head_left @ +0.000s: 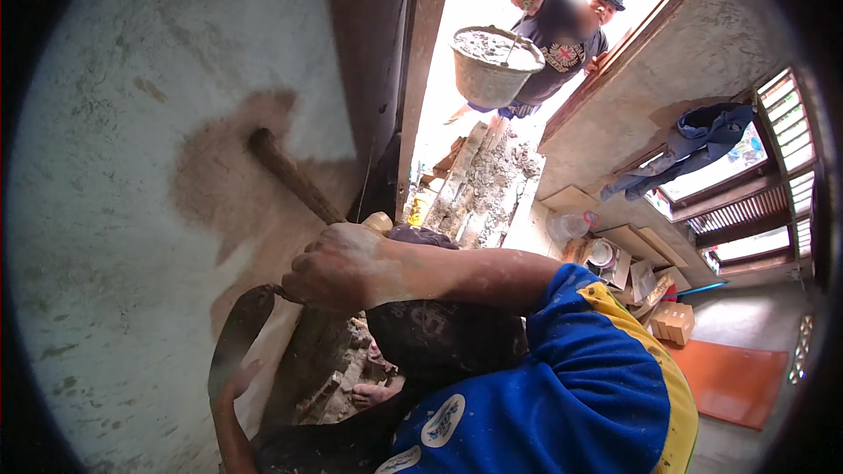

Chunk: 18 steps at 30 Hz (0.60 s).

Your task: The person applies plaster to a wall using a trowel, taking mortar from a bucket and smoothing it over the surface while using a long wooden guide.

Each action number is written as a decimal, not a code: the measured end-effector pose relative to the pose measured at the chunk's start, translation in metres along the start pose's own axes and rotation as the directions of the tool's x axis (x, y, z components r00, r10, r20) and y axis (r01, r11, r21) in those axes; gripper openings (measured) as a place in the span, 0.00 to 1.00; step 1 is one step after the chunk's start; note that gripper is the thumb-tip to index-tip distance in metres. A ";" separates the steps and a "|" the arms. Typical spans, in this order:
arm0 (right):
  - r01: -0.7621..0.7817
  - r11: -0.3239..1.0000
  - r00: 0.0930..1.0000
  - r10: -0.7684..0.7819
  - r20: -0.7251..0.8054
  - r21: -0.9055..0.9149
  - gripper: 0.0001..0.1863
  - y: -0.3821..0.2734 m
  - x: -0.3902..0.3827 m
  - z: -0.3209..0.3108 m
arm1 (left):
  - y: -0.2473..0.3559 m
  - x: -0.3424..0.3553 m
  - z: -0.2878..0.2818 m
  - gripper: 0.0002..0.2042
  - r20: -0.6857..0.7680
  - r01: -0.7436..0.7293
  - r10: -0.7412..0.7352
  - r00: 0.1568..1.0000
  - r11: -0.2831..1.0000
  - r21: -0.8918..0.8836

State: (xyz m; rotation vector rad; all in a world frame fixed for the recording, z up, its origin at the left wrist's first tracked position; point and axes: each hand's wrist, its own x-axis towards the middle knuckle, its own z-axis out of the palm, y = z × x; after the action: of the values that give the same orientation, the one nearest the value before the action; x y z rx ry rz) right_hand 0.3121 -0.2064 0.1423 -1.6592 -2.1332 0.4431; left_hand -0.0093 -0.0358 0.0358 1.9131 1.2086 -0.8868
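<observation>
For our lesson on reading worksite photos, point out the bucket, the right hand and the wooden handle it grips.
bucket (488,79): head view, on its grey outer wall.
right hand (338,268): head view, on the back of the hand.
wooden handle (294,177): head view, on the shaft above the hand.

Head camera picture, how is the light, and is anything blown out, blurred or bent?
Head view: the doorway is blown out white with daylight, so the person with the bucket is backlit; the plastered wall is evenly lit; the right hand on the wooden handle is sharp; door frame edges bow with fisheye; the corners are black.
</observation>
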 end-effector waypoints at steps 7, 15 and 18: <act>0.007 1.000 1.000 -0.007 -0.023 0.000 0.04 0.002 -0.001 0.003 | -0.009 0.004 0.003 0.33 -0.052 -0.029 0.030 0.998 0.999 0.031; -0.001 0.992 1.000 -0.002 0.024 0.129 0.06 0.013 0.000 0.016 | -0.003 -0.002 0.000 0.31 -0.122 -0.055 0.065 0.990 0.995 0.079; 0.020 0.997 1.000 -0.018 0.026 -0.070 0.06 0.007 0.002 0.008 | -0.018 0.006 0.003 0.31 -0.159 -0.084 0.098 0.982 0.992 0.091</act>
State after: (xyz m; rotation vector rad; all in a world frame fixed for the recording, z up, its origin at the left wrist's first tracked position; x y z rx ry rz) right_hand 0.3141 -0.2031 0.1322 -1.6782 -2.2041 0.3898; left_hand -0.0241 -0.0303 0.0257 2.1262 1.1830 -0.7553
